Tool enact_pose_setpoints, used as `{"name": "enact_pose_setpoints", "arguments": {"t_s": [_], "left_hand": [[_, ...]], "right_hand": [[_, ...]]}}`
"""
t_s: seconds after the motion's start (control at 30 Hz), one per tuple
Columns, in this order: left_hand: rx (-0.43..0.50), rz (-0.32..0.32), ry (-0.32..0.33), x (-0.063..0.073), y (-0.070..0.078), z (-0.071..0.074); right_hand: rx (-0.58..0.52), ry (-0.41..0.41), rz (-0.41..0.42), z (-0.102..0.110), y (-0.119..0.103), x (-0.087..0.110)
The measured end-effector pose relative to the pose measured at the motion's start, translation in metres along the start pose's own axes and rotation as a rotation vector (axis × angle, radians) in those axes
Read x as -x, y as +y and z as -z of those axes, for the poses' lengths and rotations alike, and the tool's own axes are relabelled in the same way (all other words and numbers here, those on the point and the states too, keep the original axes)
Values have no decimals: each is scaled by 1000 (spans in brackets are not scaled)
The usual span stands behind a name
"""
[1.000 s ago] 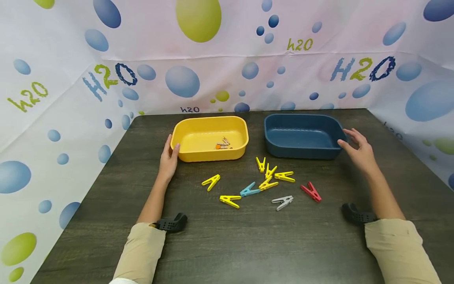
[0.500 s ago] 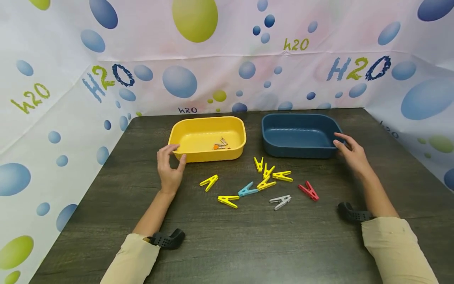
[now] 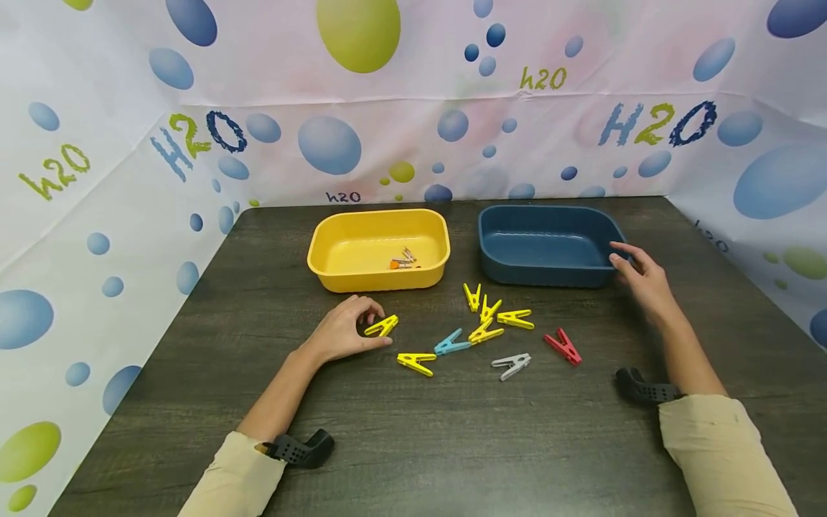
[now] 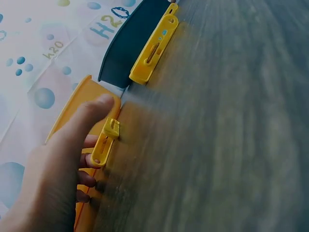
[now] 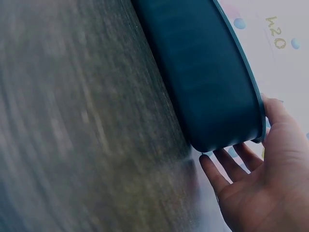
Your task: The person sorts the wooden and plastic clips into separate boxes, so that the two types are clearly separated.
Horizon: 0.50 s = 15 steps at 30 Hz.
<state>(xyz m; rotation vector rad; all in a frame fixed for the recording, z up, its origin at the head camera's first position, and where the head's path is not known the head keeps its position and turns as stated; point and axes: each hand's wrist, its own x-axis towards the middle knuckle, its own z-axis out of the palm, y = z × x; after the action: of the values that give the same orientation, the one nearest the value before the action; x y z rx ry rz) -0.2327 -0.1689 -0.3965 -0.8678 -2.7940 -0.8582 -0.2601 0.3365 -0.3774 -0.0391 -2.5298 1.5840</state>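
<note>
Peg in hand: your left hand lies on the table, in front of the yellow tray, and its fingertips close on the near yellow peg. The left wrist view shows the thumb on one side of the peg and the curled fingers on the other side, so you pinch it; it is still on the table surface.
Direction from the hand: the peg is at the tip of your fingers, on the side toward the other pegs, not toward the left edge of the table.
Long axis: the peg lies slanted, one end toward the yellow tray and the other end toward you and the left edge.
Nearer hand: the left one, it touches the peg. Your right hand is well apart from it.
Right hand: its fingers are spread and relaxed, and they touch the right end wall of the blue tray near the right edge of the table; it holds nothing. The right wrist view shows the fingers just beside the tray corner.
Tray for the peg: the yellow tray is just behind your left hand, toward the far edge. I judge that a short lift is enough to carry the peg over its near rim.
Other pegs: a second yellow peg and a blue peg lie near, toward the table middle, apart from your fingers.
</note>
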Motion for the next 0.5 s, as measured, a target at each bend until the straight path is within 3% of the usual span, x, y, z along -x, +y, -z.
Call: {"name": "enact_pose_setpoints", "arguments": {"t_s": [0.2, 0.5], "left_hand": [[22, -44, 8, -1, -3, 0], [40, -43, 26, 1, -5, -2]], "right_hand": [[-5, 6, 0, 0, 2, 1], [-46, 6, -3, 0, 4, -1]]}}
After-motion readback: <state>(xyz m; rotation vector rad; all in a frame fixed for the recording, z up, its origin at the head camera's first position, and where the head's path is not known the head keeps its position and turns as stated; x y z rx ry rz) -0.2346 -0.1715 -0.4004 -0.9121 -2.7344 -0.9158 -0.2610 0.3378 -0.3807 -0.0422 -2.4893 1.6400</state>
